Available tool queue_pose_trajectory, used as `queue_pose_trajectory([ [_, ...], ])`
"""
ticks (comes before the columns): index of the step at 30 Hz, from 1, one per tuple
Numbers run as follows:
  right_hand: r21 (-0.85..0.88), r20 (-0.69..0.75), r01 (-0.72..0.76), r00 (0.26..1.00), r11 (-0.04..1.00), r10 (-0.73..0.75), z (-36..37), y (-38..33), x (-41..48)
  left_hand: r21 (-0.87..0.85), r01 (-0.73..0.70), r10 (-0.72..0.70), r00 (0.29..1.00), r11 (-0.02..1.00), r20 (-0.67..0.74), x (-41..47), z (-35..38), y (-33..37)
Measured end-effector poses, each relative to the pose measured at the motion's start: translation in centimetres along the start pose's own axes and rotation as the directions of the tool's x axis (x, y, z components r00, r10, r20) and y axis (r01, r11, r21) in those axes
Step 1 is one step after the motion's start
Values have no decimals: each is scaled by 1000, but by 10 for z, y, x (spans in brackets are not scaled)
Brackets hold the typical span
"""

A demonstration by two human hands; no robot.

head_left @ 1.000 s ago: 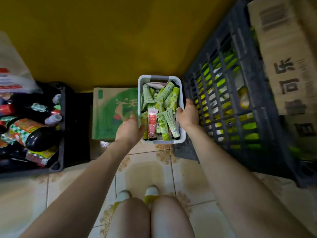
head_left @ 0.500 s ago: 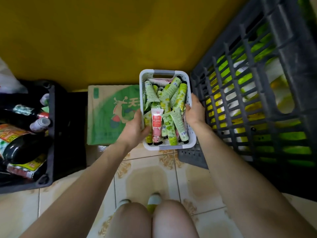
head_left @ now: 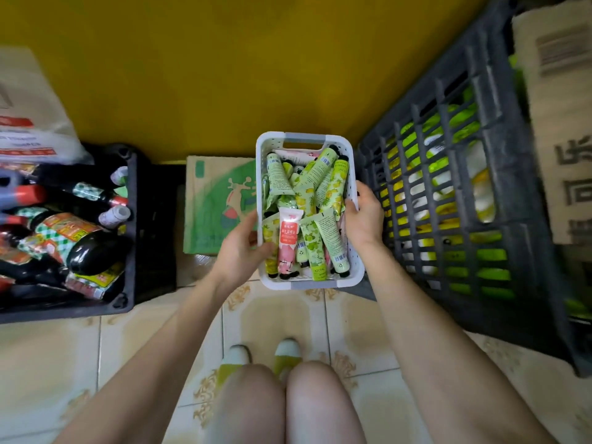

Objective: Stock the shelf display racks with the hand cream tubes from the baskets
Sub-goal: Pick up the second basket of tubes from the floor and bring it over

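Hand cream tubes (head_left: pixel 307 213) lie heaped in a white basket (head_left: pixel 312 283), mostly pale green ones with fruit prints, one pink tube (head_left: pixel 288 241) near the front. In the head view, the only one given, the basket sits between both hands at the far edge of the tiled floor (head_left: pixel 288 318), close to the yellow wall (head_left: pixel 224 59). The left hand (head_left: pixel 240 248) grips the basket's left wall, its fingers (head_left: pixel 267 248) curled over the rim and touching a tube inside. The right hand (head_left: pixel 363 216) grips the right wall the same way, thumb over the rim. Whether the basket rests on the floor or is lifted clear I cannot tell.

A green carton (head_left: pixel 217 203) lies just left of the basket and a dark slatted crate (head_left: pixel 480 174) stands just right of it. A black crate of bottles (head_left: pixel 153 225) sits toward the left edge.

This looks like the fetching step: stock in hand, nothing shelved yet. The display racks are not in view, so the next move calls for carrying the basket level (the tubes are piled loose) to wherever they stand.

One green tube bears what looks like "XIYING". The pink tube's red label carries Chinese characters too small to read. A cardboard box (head_left: pixel 563 139) at the right shows a barcode and large Chinese characters.
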State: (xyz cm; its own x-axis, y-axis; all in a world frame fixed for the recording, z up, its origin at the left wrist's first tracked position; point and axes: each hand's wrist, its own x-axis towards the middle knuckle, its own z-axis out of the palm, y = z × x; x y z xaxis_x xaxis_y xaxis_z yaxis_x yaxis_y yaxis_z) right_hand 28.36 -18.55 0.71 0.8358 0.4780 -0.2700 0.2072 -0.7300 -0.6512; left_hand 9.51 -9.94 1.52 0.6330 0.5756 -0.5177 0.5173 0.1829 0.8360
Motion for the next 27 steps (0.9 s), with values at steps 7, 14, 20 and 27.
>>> queue_pose_trajectory([
  [7,13,98,89,991,996,-90,-53,-85,-50,-120,7,-15,997,993,-70,-90,-48,71],
  [14,7,184,173,968,985,-172,-110,-188,-115,-181,-6,-21,989,984,-149,-192,-100,152],
  [20,65,258,295,918,953,-301,-155,-277,-164,-198,-1,-48,970,980,-240,-269,-143,209],
  [27,142,339,439,820,887,-460,-194,-361,-200,-241,-76,-28,916,968,-401,-342,-165,267],
])
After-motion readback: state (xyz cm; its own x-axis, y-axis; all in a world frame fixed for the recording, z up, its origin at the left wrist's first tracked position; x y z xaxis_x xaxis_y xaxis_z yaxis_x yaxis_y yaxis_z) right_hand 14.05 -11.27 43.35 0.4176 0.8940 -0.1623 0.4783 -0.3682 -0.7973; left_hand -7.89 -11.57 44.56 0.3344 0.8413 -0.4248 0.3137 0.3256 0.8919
